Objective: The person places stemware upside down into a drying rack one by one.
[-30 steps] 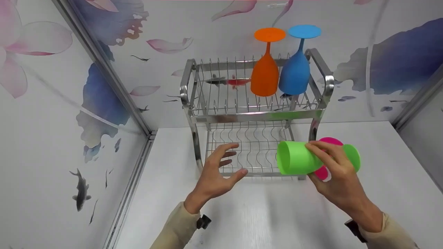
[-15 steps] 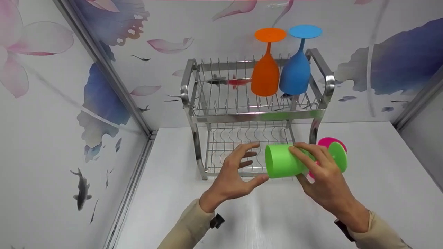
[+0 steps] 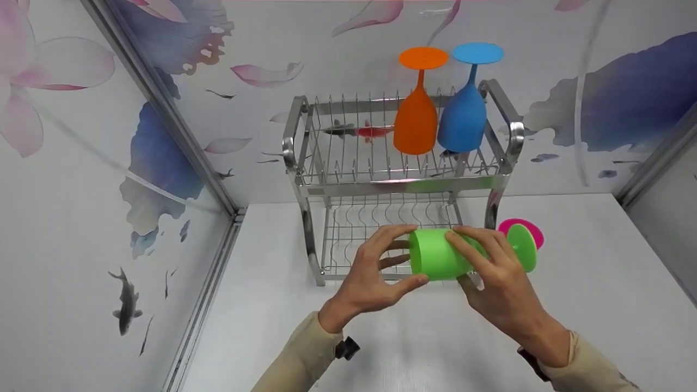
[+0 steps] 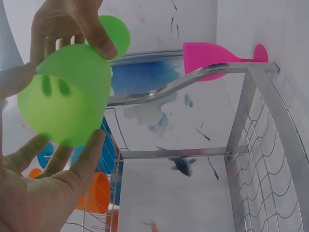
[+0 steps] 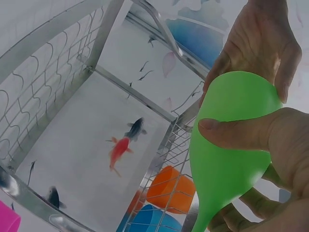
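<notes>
A green plastic goblet (image 3: 435, 253) is held sideways in front of the rack, its mouth toward the left and its round foot toward the right. My right hand (image 3: 503, 277) grips the bowl near the stem, thumb on one side and fingers on the other. At the mouth end, my left hand (image 3: 373, 272) has its thumb and fingers curled around the rim. The left wrist view looks into the goblet's open bowl (image 4: 63, 111), with left fingertips along its edge. In the right wrist view the right thumb lies across the bowl (image 5: 231, 164).
A two-tier metal dish rack (image 3: 403, 187) stands against the back wall. An orange goblet (image 3: 416, 125) and a blue goblet (image 3: 463, 122) stand upside down on its upper tier, at the right. A pink goblet (image 4: 207, 58) lies beside the rack's right leg, partly hidden in the head view.
The right hand has brought the green goblet left, away from the pink one. My left hand has moved right to meet it and now holds its rim.
</notes>
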Demonstrator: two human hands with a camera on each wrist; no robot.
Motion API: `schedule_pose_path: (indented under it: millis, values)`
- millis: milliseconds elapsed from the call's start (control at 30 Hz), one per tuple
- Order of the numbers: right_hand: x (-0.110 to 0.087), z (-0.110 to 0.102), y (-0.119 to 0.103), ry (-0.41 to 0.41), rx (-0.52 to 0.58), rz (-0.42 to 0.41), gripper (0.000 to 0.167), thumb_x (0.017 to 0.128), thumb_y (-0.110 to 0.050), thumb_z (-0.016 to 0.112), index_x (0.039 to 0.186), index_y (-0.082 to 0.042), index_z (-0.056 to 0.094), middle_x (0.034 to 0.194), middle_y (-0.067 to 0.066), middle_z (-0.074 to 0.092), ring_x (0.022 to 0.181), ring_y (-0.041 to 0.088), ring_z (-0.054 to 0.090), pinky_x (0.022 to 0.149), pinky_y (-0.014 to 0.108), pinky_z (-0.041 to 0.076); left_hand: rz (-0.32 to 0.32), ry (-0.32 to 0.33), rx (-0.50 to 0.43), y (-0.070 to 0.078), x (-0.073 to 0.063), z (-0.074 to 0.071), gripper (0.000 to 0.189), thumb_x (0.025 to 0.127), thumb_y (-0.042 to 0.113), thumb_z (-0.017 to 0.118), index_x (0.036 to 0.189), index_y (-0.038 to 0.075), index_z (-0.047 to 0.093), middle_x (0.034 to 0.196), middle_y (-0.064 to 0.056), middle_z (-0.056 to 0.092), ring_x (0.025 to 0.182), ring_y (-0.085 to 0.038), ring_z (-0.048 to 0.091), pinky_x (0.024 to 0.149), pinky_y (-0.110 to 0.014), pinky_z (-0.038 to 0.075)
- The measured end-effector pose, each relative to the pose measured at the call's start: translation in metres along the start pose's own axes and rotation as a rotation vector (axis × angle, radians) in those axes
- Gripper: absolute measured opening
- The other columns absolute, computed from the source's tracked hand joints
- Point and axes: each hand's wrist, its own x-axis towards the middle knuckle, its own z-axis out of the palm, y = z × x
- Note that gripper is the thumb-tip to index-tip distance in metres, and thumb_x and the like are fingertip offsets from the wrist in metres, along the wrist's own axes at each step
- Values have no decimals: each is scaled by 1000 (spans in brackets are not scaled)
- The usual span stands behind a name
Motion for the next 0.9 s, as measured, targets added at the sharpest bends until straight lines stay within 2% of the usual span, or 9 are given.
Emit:
schedule_pose_path:
  millis: [133, 200, 400, 533, 567, 633, 733, 833, 900]
  values:
    - [-1, 1, 0, -8, -9, -6, 108, 49, 17, 100, 146, -13, 65, 142, 13, 64, 126, 34, 58, 110, 31, 51, -6, -4, -11, -1, -1, -1, 71, 93, 26, 84, 154, 18, 50, 146, -8, 56, 127, -23, 68, 96, -28, 63]
    - [-3, 1, 1, -16, -12, -5, 109, 49, 16, 101, 148, -13, 64, 144, 12, 63, 127, 33, 58, 109, 33, 52, -5, -4, -14, -2, -1, -2, 71, 93, 26, 84, 154, 18, 51, 146, -7, 57, 127, -22, 68, 95, -28, 63]
    - [-8, -1, 5, 16, 44, -61, 107, 49, 15, 101, 147, -8, 65, 145, 16, 63, 128, 37, 57, 124, 13, 29, -39, 16, -29, -6, -3, -5, 70, 90, 29, 84, 151, 16, 53, 144, -6, 58, 125, -22, 69, 93, -29, 65]
    - [-14, -1, 7, 145, 133, -89, 50, 89, -15, 88, 133, 0, 71, 134, 24, 66, 122, 37, 59, 122, 14, 37, -89, 38, -23, -8, -5, -9, 71, 88, 28, 85, 149, 13, 53, 144, -6, 58, 123, -25, 70, 92, -31, 65]
    - [-17, 0, 7, 190, 158, -88, 45, 95, -24, 83, 129, 2, 72, 130, 25, 66, 119, 37, 61, 120, 14, 40, -99, 46, -22, -9, -5, -10, 71, 87, 28, 85, 148, 12, 53, 144, -7, 58, 122, -25, 71, 92, -31, 65]
    - [-23, 4, 8, 273, 226, -65, 49, 101, -39, 73, 121, 6, 74, 121, 26, 68, 114, 33, 64, 113, 14, 47, -112, 63, -18, -10, -6, -11, 71, 86, 26, 84, 147, 9, 52, 143, -8, 58, 121, -27, 71, 92, -32, 65]
    - [-34, 11, 9, 290, 376, 34, 34, 90, -13, 87, 114, 7, 73, 110, 24, 69, 107, 25, 67, 103, 14, 55, -124, 80, -32, -10, -7, -12, 69, 86, 24, 82, 145, 9, 50, 141, -11, 58, 118, -28, 71, 91, -32, 66]
    - [-42, 15, 8, 183, 630, 272, 41, 80, 13, 84, 118, 7, 70, 112, 22, 69, 105, 21, 69, 96, 19, 60, -139, 84, -43, -10, -8, -11, 67, 85, 23, 79, 142, 9, 48, 139, -13, 56, 117, -28, 71, 89, -33, 66]
    - [-45, 17, 7, 106, 810, 466, 48, 82, 20, 79, 127, 6, 66, 119, 21, 68, 108, 20, 71, 95, 21, 61, -150, 80, -49, -9, -8, -10, 66, 84, 23, 77, 140, 10, 46, 139, -13, 55, 117, -28, 71, 88, -33, 67]
